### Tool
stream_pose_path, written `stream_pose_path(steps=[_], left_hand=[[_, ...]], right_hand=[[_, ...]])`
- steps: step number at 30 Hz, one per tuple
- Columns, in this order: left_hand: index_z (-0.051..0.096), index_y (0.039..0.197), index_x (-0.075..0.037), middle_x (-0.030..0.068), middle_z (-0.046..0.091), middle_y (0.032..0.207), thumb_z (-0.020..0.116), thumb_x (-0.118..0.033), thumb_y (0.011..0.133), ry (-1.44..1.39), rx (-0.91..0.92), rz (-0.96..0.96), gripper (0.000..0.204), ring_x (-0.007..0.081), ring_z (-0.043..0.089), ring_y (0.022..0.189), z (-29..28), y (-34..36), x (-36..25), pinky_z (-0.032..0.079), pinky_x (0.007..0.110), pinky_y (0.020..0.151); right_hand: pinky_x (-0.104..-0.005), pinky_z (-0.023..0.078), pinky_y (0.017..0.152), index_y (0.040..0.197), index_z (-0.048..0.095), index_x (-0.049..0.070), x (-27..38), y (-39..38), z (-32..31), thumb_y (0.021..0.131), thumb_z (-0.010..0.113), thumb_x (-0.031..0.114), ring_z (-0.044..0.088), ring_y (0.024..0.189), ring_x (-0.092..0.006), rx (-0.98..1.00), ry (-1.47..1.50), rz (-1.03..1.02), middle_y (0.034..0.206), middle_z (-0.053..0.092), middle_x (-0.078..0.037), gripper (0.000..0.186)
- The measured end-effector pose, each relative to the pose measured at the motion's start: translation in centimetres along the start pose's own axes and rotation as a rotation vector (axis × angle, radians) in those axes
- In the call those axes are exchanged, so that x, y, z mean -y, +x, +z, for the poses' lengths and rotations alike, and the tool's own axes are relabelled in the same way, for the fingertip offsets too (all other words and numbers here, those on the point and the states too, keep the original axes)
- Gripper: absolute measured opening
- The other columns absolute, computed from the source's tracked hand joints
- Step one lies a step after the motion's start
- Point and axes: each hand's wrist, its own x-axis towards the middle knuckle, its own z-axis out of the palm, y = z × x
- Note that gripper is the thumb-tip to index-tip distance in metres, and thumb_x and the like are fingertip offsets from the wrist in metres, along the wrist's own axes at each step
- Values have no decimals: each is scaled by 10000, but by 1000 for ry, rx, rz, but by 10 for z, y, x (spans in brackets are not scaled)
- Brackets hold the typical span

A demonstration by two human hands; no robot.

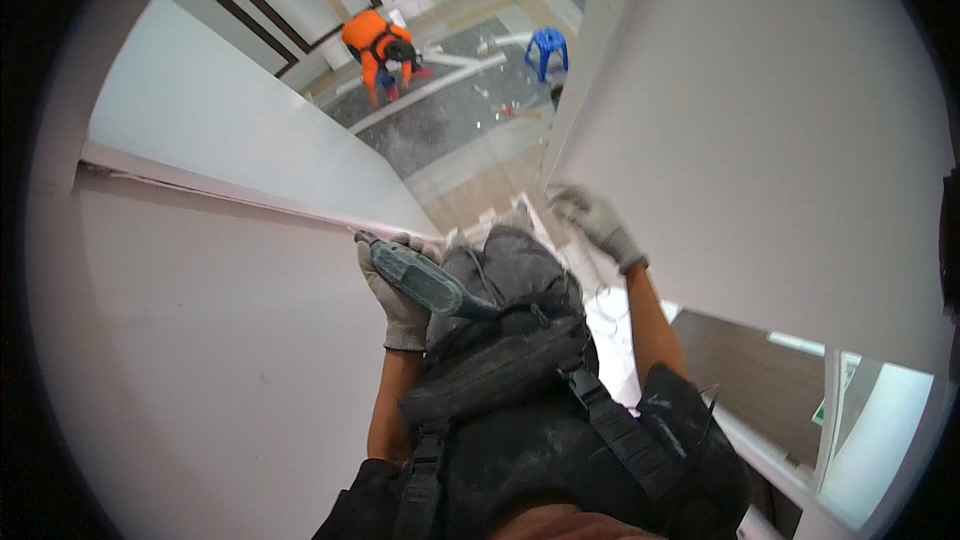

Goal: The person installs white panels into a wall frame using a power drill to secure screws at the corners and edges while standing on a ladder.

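My left hand, in a light grey knitted glove, is closed around a dark green handheld power tool that looks like a rotary tool. Its thin tip points up and left, close to the pinkish edge strip of the white panel on my left. My right hand, gloved the same way, is out in front by the lower edge of the large white panel on my right. Motion blurs its fingers, and I cannot tell whether it touches the panel or holds anything.
Far below, a person in an orange top bends over a dusty dark floor with long pale strips and scattered bits. A blue plastic stool stands nearby. A black waist pouch hangs across my front.
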Motion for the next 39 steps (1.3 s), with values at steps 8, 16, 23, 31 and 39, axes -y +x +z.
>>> stream_pose_path(steps=[8,16,23,31,39], left_hand=[[693,1059,-56,99,650,970,516,-702,1024,-107,14,-28,671,246,608,840,-61,8,15,527,405,784],[660,1120,-49,78,626,986,607,-627,1010,-78,43,-201,591,232,599,865,-58,26,11,519,393,834],[662,1019,-58,69,595,896,565,-665,1012,170,-100,-204,614,216,535,782,-15,35,21,494,389,754],[651,957,-65,93,614,853,503,-747,996,353,-225,-356,699,252,589,774,-14,71,10,519,396,728],[637,933,-59,102,628,833,545,-767,970,560,-480,-495,715,269,612,747,-42,107,-5,535,400,696]], right_hand=[[-411,556,999,1310,711,-3,-232,-112,-121,943,691,514,734,1128,-313,-505,-498,638,1190,768,-207,634],[-335,547,728,1110,767,6,-352,-193,5,1002,679,403,656,757,-158,-320,182,833,878,744,-75,420],[-392,550,850,1056,784,71,-416,-221,78,954,649,430,689,885,-261,-146,-259,797,963,746,-119,397],[-455,530,976,1112,783,78,-427,-269,138,963,608,476,694,1158,-377,-92,-201,845,1166,759,-183,460],[-523,536,963,977,791,75,-434,-262,210,975,516,350,689,1081,-439,-6,-367,981,1087,752,-218,390]])
